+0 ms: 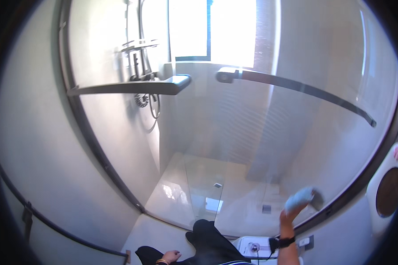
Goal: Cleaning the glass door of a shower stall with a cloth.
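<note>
My right hand [290, 212], with a dark band on the wrist, holds a light blue cloth [299, 198] against the lower right part of the glass shower screen [245, 132]. My left hand [171, 256], with a bracelet at the wrist, hangs low beside my dark-clothed legs [215, 243], its fingers loosely curled; nothing shows in it. Behind the glass lie the pale shower floor and a small square drain cover [266, 208]. Reflections and blur hide details around the cloth.
Dark metal support bars [129, 88] cross near the top of the screen. A shower fixture with a hose [155, 106] hangs on the left wall. A white appliance [252, 246] stands by my right forearm, near a wall socket [306, 242]. A round-topped white object [389, 192] is at far right.
</note>
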